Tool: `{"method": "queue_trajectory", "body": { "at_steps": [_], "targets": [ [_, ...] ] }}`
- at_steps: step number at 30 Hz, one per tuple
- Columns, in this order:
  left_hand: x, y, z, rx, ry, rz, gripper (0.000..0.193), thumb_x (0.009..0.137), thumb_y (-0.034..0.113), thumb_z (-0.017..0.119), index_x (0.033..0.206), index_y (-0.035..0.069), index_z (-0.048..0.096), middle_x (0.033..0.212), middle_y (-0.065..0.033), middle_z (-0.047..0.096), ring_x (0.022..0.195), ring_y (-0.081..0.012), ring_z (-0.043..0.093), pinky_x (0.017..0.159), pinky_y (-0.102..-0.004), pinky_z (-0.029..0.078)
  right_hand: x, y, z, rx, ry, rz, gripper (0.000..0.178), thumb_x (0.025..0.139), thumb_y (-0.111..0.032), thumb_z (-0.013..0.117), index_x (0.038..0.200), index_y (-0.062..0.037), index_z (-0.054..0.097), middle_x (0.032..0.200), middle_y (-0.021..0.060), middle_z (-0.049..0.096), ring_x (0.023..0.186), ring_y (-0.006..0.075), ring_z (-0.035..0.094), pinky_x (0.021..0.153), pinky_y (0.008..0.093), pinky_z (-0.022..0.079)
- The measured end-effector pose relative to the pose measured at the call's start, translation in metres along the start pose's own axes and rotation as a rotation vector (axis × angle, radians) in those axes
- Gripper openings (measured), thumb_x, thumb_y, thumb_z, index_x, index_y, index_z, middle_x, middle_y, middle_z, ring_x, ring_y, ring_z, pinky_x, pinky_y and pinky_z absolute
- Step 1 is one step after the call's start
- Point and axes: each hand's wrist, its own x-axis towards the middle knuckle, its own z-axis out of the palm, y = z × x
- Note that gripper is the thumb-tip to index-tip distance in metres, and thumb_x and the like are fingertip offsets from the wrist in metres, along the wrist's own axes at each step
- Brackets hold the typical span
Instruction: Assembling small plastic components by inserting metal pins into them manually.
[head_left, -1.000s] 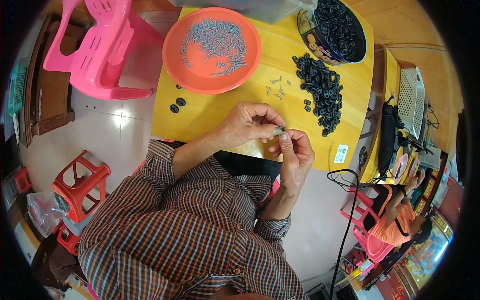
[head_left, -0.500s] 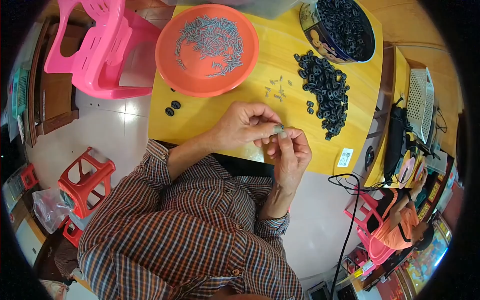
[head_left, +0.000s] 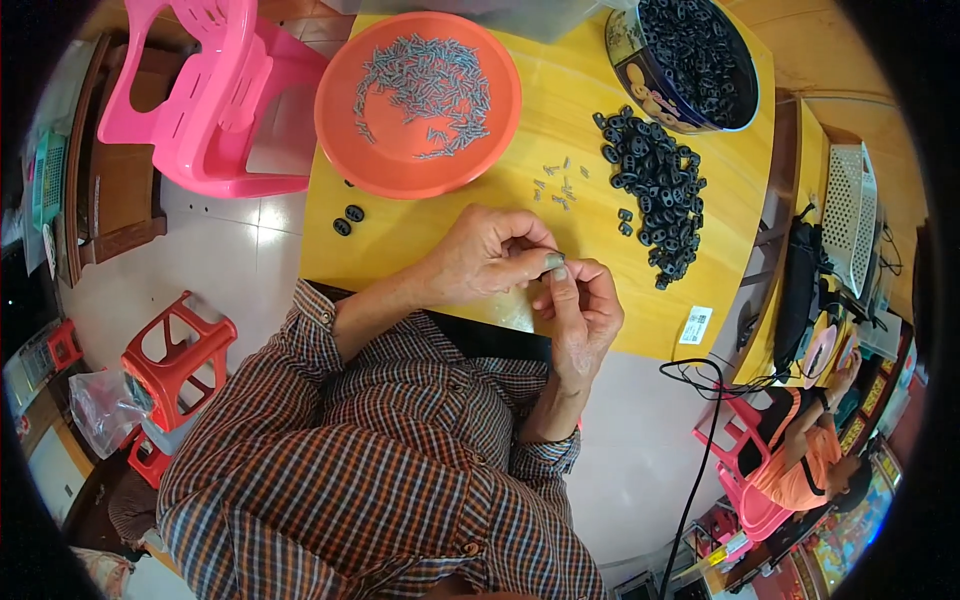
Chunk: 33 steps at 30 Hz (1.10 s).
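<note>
My left hand (head_left: 490,262) and my right hand (head_left: 582,312) meet over the near edge of the yellow table (head_left: 400,235). Thumb and forefinger of the left pinch a small black plastic part (head_left: 558,256), mostly covered by fingertips. The left thumb's tip looks grey-green. The right thumb and fingers are closed against the same spot; whether they hold a screw is hidden. Beyond the hands lie several loose small grey screws (head_left: 562,190). To their right spreads a pile of black two-holed plastic parts (head_left: 650,185). Two black parts (head_left: 347,220) rest left of the hands.
An orange-red basin (head_left: 385,172) of grey screws stands at the far left of the table. A round tin (head_left: 632,82) full of black parts is far right. A white label (head_left: 694,325) lies near a black cable (head_left: 712,420). Pink chair (head_left: 210,110) left; another person (head_left: 800,460) right.
The hands stay together, with the fingertips closing more over the black part, so less of it shows. The whole view has shifted slightly.
</note>
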Motion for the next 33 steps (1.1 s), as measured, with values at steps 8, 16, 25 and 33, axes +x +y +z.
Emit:
{"method": "queue_trajectory", "body": {
  "at_steps": [8,16,25,33],
  "targets": [
    [0.017,0.005,-0.006,0.852,0.315,0.572,0.011,0.075,0.003,0.065,0.085,0.003,0.059,0.069,-0.0078,0.054,0.058,-0.0232,0.058,0.051,-0.0338,0.047,0.014,0.008,-0.004,-0.021,0.248,-0.076,0.012,0.089,-0.013,0.060,0.088,-0.0027,0.055,0.066,-0.0019,0.056,0.054,0.0024,0.048,0.050,0.0165,0.039],
    [0.029,-0.001,-0.003,1.039,0.340,0.592,0.015,0.073,-0.002,0.066,0.086,0.002,0.060,0.075,-0.0101,0.054,0.063,-0.0270,0.056,0.054,-0.0355,0.046,0.016,0.008,-0.006,0.029,0.240,-0.060,0.012,0.088,-0.013,0.060,0.086,-0.0026,0.055,0.063,-0.0023,0.054,0.051,0.0022,0.046,0.047,0.0164,0.037],
    [0.040,0.003,-0.002,1.219,0.302,0.572,0.013,0.074,0.003,0.065,0.087,0.004,0.061,0.078,-0.0095,0.052,0.066,-0.0270,0.058,0.056,-0.0363,0.048,0.016,0.008,-0.006,0.043,0.217,-0.060,0.011,0.089,-0.012,0.060,0.086,-0.0013,0.055,0.062,-0.0008,0.055,0.050,0.0027,0.046,0.047,0.0168,0.037],
    [0.052,0.014,-0.003,1.258,0.318,0.553,0.012,0.074,0.003,0.064,0.086,0.002,0.061,0.081,-0.0100,0.053,0.068,-0.0284,0.059,0.056,-0.0368,0.049,0.017,0.011,-0.010,0.026,0.210,-0.057,0.011,0.089,-0.011,0.059,0.088,-0.0002,0.055,0.063,-0.0001,0.056,0.051,0.0032,0.048,0.047,0.0170,0.039]
  ]
}}
